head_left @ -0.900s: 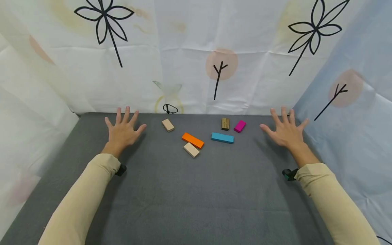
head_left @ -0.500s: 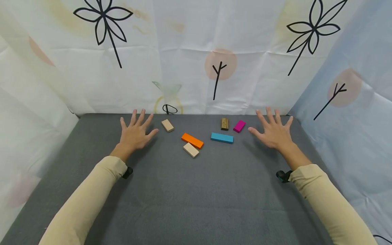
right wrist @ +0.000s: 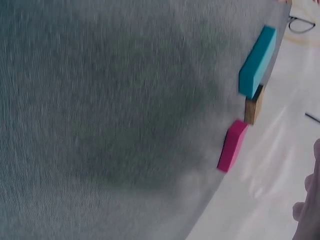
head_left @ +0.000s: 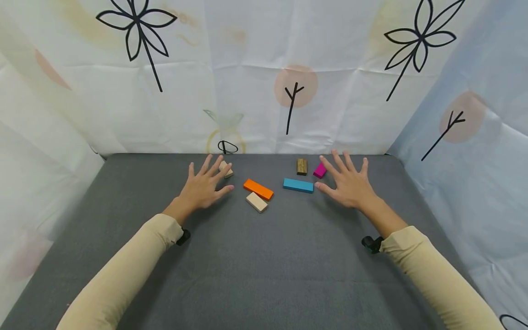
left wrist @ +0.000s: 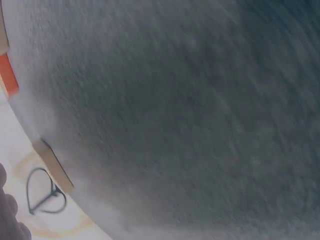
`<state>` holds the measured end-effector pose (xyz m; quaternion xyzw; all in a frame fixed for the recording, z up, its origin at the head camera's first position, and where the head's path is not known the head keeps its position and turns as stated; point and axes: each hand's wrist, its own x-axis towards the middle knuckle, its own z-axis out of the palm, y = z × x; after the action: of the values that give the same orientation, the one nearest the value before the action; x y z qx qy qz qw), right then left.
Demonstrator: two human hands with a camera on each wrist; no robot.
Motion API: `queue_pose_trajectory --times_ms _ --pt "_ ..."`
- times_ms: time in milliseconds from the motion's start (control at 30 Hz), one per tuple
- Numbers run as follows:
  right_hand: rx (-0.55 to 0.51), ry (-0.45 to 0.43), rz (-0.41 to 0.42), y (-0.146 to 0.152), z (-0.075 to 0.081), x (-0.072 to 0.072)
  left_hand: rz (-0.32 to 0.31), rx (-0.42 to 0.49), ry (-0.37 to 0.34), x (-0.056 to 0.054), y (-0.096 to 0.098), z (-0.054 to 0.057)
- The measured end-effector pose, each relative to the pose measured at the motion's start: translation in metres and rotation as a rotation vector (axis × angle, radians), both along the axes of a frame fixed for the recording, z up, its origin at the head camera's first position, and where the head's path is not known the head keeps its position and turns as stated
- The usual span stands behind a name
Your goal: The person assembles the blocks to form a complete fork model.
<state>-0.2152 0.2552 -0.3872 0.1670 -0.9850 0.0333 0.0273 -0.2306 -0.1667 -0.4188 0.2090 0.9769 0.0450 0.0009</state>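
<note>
My left hand (head_left: 202, 188) has its fingers spread and holds nothing. Its fingertips partly cover a pale wooden block (head_left: 228, 173) at the back of the table. Spread as well, my right hand (head_left: 348, 184) carries nothing; its fingers overlap the magenta block (head_left: 319, 171), and its thumb tip is close to the long blue block (head_left: 298, 185). A brown wood-grain block (head_left: 302, 167) stands just left of the magenta one. Between the hands lies a long orange block (head_left: 258, 189), with a second pale block (head_left: 256, 202) against its front side. The right wrist view shows the magenta block (right wrist: 232, 146) whole.
The blocks lie on a grey cloth-covered table (head_left: 264, 261). A white printed curtain (head_left: 247, 91) rises along its back edge, with further sheets at the left and right sides. A thin black cable (head_left: 511, 317) shows at the lower right.
Both hands have moved inward over the table, the left one rightward and the right one leftward, to the outer blocks. The blocks lie where they were.
</note>
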Motion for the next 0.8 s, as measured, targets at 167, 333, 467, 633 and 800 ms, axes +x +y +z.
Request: queue_pose_trajectory --times_ms 167,333,467,633,800 --pt "-0.006 0.006 0.084 -0.014 -0.003 0.009 -0.075 0.004 -0.029 0.004 0.012 -0.003" --pt "0.014 -0.008 0.167 -0.028 -0.008 0.017 -0.140 0.016 -0.063 0.007 0.022 -0.005" --pt "0.011 -0.022 0.239 -0.040 -0.011 0.023 -0.180 0.006 -0.078 0.007 0.028 -0.007" --pt "0.015 -0.043 0.325 -0.054 -0.015 0.030 -0.214 -0.013 -0.124 0.006 0.032 -0.009" --pt "0.017 -0.048 0.411 -0.068 -0.019 0.034 -0.229 -0.021 -0.176 0.007 0.034 -0.008"
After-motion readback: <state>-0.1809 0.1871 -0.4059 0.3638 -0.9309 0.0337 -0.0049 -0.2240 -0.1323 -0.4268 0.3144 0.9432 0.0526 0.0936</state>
